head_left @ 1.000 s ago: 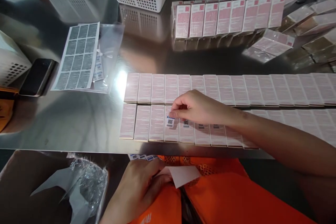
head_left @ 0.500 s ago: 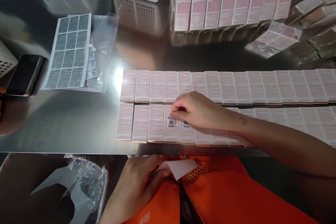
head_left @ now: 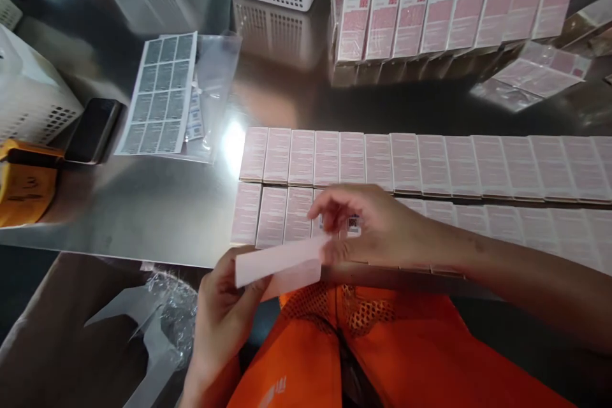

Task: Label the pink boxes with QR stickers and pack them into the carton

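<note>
My left hand [head_left: 229,306] grips a folded strip of pale pink paper [head_left: 280,261] over the table's front edge. At the strip's right end is my right hand [head_left: 358,223], its thumb against or just beside the paper. The index finger stands apart from the thumb, and nothing shows clearly between them. Under and behind this hand lie two rows of small pale pink cartons [head_left: 301,156], side by side. A sticker with a square code [head_left: 353,224] shows on a front-row carton, and another is partly hidden by my fingers.
A sheet of grey printed labels [head_left: 157,95] lies on a clear plastic bag [head_left: 222,76], beside a phone [head_left: 93,131]. Wrapped pink cartons [head_left: 411,25] stand at the back. White baskets [head_left: 38,89] and a yellow container [head_left: 29,185] are left; plastic scraps [head_left: 167,312] lie below.
My right hand has come off the sticker on the front-row carton and moved toward the strip. My left hand has raised the strip, and the view has shifted left.
</note>
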The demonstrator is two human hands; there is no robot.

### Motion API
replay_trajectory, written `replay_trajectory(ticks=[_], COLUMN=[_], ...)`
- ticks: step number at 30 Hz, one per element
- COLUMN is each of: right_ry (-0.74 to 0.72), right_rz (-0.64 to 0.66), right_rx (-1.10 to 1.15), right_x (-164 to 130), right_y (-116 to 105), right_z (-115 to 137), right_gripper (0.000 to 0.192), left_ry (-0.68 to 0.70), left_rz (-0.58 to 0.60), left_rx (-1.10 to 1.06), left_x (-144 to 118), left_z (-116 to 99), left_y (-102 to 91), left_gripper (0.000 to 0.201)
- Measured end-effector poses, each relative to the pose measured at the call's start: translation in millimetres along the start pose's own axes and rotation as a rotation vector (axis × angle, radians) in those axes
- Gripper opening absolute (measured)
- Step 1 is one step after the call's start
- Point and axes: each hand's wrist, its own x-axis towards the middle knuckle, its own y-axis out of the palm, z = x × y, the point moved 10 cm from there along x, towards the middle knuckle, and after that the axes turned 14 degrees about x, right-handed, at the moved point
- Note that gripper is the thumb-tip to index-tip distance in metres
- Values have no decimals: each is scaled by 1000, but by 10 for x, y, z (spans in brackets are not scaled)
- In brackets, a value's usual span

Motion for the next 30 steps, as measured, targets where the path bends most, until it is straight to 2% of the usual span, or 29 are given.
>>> replay_trajectory(ticks=[2,3,4,6,8,9,12,14,16,18,22,25,27,30], right_ry=[54,57,44,-32,-201,-320,-679,-782,-779,-716,-398,-209,-173,-280], right_rz=[251,287,267,132,8,-1,59,103,117,105,-59,-80,-36,43], right_rx=[171,199,195,129,26,-38,-386,-633,-691,-550,-265,-196,-245,-335], right_x=[-38,-38,-15,55,79,57,-119,-199,-205,-161,46,116,110,56], right_y=[362,456,491,431,324,311,403,494,511,462,240,202,244,313], right_z=[-1,-2,-9,-13,71,152,369,382,386,426,354,244,245,432], right_gripper=[36,30,24,16,15,19,31,36,41,40,26,21,10,11], left_ry=[-43,-47,-44,-23,-14,-21,-71,-80,-54,-38,-78,-65,-77,-118], left_rz=[-49,-46,-48,-52,-73,-83,-61,1,39,35,-7,-7,-6,3], left_rx=[-159,-217,-246,-249,-213,-214,-369,-535,-592,-524,-339,-325,-326,-311], left_x=[35,56,77,115,145,162,235,292,324,317,228,182,165,135], left_z=[44,44,35,-5,-42,-54,-57,-75,-90,-56,87,97,113,172], left_y=[-46,-43,-49,-71,-115,-135,-126,-66,-39,-43,-60,-50,-45,-51], left_gripper=[20,21,23,29,33,33,27,35,45,44,36,25,22,25])
